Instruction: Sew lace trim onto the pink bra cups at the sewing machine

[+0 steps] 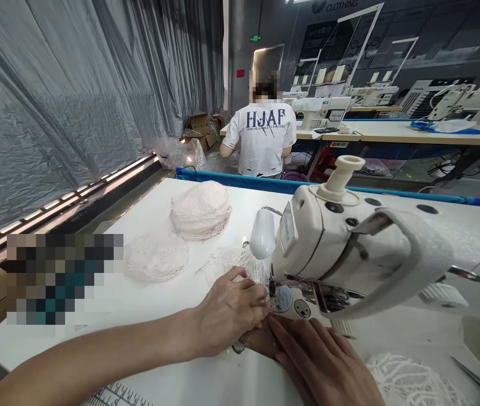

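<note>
A white sewing machine (307, 225) stands on the white table, its needle area just beyond my fingertips. My left hand (234, 304) is closed, fingers bent and pressed together close to the needle; what they pinch is hidden. A white lace piece (250, 262) spreads out behind that hand, beside the needle. My right hand (327, 355) lies flat with its fingers stretched out, at the edge of a brown flat piece (263, 338) in front of the needle. The brown piece's material is unclear.
A pale pink fabric stack (201, 210) and a flat lace piece (156, 256) lie at the left. More lace (413, 379) and tweezers (479, 380) are at lower right. A ruler marking (117, 395) shows at the front edge. Ahead, a person (263, 135) sits facing away.
</note>
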### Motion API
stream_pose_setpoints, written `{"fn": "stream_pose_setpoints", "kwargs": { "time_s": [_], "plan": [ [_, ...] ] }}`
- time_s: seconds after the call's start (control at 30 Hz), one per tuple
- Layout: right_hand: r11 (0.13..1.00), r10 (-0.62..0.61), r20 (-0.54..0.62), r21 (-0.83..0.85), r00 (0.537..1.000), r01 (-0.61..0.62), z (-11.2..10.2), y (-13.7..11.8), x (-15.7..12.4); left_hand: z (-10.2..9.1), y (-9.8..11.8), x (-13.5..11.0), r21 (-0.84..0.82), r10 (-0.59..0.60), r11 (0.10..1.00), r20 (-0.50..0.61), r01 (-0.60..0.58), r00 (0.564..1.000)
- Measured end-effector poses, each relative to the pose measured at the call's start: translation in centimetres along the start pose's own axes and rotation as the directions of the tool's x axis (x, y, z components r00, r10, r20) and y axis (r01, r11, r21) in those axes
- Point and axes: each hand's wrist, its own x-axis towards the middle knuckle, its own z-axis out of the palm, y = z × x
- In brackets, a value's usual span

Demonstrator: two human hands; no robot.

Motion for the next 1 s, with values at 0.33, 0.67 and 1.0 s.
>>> {"fn": "stream_pose_setpoints", "kwargs": {
  "time_s": [0.33, 0.67, 1.0],
  "plan": [
    [0.998, 0.06, 0.02, -0.012, 0.998, -0.059, 0.1, 0.3, 0.0, 1.3, -0.3, -0.1, 0.035, -0.093, 0.995, -0.013, 0.093, 0.996],
    [0.998, 0.058, -0.047, -0.037, 0.997, -0.06, 0.4, 0.7, 0.4, 1.6, 0.1, 0.5, 0.16, -0.192, 0.968, -0.01, 0.191, 0.981],
    [0.868, 0.225, -0.051, 0.464, 0.973, -0.177, -1.3, 0.8, -0.1, -2.4, 4.1, -1.2, -0.697, -0.609, 0.345, 0.344, 0.629, 0.715]
  ]
}}
